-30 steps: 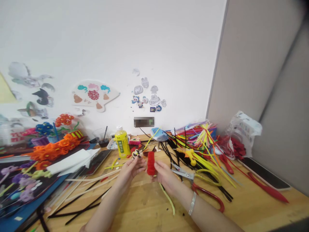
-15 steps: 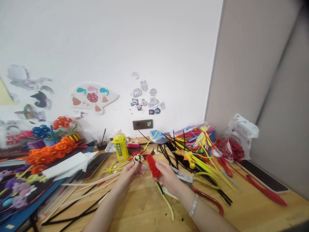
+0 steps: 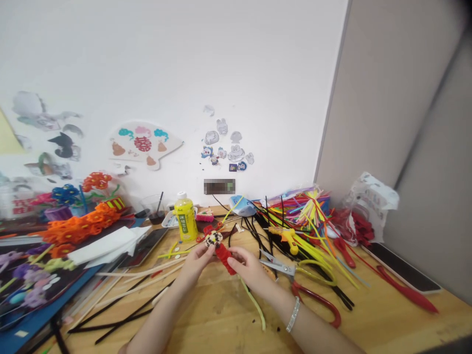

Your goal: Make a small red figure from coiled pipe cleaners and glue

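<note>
Wooden tabletop (image 3: pixel 217 314) lay under piles of pipe cleaners (image 3: pixel 306 241). Above its middle, the left hand (image 3: pixel 197 268) pinched a small black-and-white fuzzy ball (image 3: pixel 214 239), and the right hand (image 3: pixel 250 270) pinched a red fuzzy roll (image 3: pixel 225 259), holding both up so they touched.

The right hand's fingers (image 3: pixel 240 256) cover part of the red pipe-cleaner piece (image 3: pixel 224 259), and the small spotted piece (image 3: pixel 214 239) at the left hand's fingertips (image 3: pixel 202 251) is too small to make out in detail. Both forearms (image 3: pixel 317 327) run off the bottom edge of the view, and the blue board (image 3: pixel 44 322) runs off the left edge. The wall panel (image 3: pixel 219 186) is pixelated, and the label on the yellow bottle (image 3: pixel 186 221) is too small to read.
</note>
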Demonstrator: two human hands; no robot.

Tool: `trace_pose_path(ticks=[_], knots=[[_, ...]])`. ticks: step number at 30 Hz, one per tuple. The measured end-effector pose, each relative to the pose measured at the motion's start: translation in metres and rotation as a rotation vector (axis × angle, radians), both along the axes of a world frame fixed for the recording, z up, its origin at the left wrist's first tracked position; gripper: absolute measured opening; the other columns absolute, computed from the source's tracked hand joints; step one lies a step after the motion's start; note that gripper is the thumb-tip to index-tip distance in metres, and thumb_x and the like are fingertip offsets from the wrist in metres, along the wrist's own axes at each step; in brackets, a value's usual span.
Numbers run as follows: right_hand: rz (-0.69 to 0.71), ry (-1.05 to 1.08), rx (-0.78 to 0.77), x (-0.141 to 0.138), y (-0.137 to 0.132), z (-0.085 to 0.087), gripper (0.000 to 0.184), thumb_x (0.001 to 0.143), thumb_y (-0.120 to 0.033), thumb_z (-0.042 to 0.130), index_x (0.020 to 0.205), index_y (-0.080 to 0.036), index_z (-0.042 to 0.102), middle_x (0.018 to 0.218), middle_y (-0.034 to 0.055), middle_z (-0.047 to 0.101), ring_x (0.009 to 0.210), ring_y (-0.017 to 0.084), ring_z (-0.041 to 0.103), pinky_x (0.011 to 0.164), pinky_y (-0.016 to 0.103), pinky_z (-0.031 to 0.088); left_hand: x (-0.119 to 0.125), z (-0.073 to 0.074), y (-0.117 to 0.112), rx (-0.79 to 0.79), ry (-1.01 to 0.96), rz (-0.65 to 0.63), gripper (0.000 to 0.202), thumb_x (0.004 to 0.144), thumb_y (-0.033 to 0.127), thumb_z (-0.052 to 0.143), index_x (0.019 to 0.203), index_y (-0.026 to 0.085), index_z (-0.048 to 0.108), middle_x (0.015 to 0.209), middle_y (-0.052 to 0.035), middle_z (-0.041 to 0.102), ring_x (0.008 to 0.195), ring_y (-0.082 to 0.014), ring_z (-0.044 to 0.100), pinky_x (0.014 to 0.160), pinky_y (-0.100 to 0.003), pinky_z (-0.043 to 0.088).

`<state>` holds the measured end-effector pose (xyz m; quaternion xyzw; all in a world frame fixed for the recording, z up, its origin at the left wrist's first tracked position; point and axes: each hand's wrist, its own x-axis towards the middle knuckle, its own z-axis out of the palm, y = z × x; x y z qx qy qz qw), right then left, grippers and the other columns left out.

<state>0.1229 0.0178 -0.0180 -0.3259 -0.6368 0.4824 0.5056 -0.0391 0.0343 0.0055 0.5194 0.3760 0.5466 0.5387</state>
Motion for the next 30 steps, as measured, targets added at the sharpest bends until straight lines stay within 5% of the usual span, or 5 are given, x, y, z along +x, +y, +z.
trace_pose_path(ticks=[21,30], knots=[[-0.024,-0.056,0.090,0.002,-0.003,-0.003,0.028,0.080,-0.026,0.055,0.107,-0.018,0.058,0.100,0.0057,0.064,0.086,0.017,0.060,0.077,0.031,0.048,-0.003,0.039,-0.020,0.164,0.384,-0.002,0.020,0.060,0.037,0.067,0.058,0.017,0.069,0.057,0.0005,0.069,0.063,-0.0201,0.062,0.067,-0.029,0.050],[-0.007,-0.067,0.098,0.001,-0.007,-0.001,0.028,0.082,-0.025,0.052,0.109,-0.020,0.056,0.105,0.0054,0.063,0.091,0.017,0.059,0.080,0.032,0.047,-0.005,0.030,-0.015,0.159,0.445,-0.010,0.027,0.064,0.043,0.062,0.065,0.016,0.068,0.064,-0.0021,0.070,0.071,-0.0227,0.063,0.071,-0.032,0.049]])
